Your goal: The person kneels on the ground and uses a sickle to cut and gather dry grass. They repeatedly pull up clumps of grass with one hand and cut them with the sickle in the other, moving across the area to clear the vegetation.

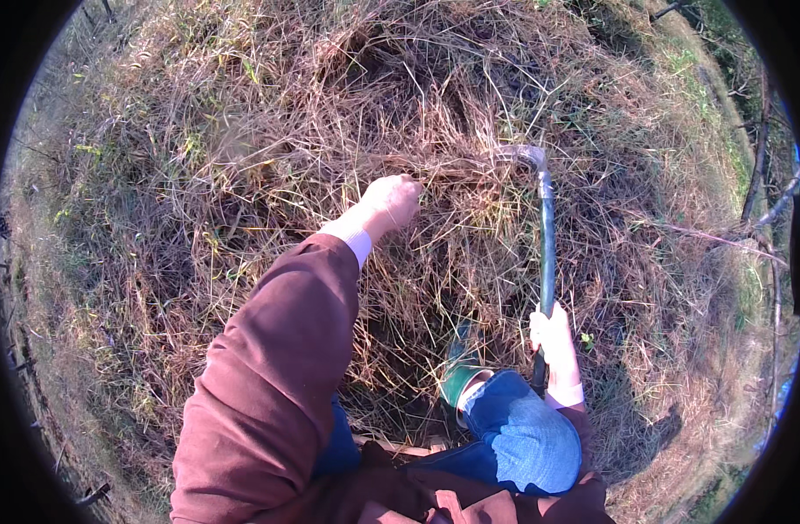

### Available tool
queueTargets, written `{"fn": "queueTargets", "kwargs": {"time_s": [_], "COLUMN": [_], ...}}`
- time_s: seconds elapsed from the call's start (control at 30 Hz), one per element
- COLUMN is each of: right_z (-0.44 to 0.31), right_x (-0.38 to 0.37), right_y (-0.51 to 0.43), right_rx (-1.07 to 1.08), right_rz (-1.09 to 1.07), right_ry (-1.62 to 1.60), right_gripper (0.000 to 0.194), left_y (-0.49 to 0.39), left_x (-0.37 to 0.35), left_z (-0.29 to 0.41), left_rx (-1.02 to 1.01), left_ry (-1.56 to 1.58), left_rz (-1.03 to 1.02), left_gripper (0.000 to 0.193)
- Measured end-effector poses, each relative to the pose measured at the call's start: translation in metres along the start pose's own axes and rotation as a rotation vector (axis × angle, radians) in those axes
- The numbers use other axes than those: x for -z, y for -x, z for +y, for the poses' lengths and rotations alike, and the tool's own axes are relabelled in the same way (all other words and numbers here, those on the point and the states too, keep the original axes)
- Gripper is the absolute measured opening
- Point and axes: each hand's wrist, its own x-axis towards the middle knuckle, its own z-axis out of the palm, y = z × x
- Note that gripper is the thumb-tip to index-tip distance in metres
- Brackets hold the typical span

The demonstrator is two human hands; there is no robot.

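Observation:
My right hand [552,333] is wrapped around the long dark green handle of a sickle [548,242]. Its metal neck [530,154] bends left at the far end, and most of the blade is hidden among dry grass [439,164]. My left hand [393,200] is closed in a fist on the grass stalks, left of the tool and a little nearer to me than the neck. The fingertips are out of sight on the underside, and stalks lie between this hand and the sickle's bent end.
My bent knee in blue jeans [537,432] and a green boot [462,380] are close to the sickle's handle. Tangled dry grass covers the slope all around. Bare branches [760,150] stand at the right edge, and a thin reddish stem [721,239] reaches in from there.

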Motion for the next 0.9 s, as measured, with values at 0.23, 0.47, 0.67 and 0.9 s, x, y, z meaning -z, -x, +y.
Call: {"fn": "queueTargets", "kwargs": {"time_s": [0.23,0.47,0.67,0.9], "right_z": [-0.053,-0.002,0.031,0.024], "right_x": [-0.019,-0.033,-0.02,0.0], "right_y": [-0.059,-0.057,-0.052,-0.073], "right_rx": [0.093,0.043,-0.114,0.09], "right_rz": [0.054,0.043,-0.003,0.086], "right_ry": [0.26,0.653,0.246,0.062], "right_gripper": [0.013,0.029,0.025,0.021], "left_y": [-0.001,-0.026,-0.059,-0.113], "left_x": [-0.004,-0.017,-0.021,-0.024], "left_z": [0.014,0.015,0.03,0.048], "left_rx": [-0.1,-0.156,-0.114,-0.01], "left_ry": [-0.243,-0.163,-0.12,-0.278], "left_rz": [0.458,0.55,0.318,0.232], "left_gripper": [0.042,0.076,0.093,0.104]}}
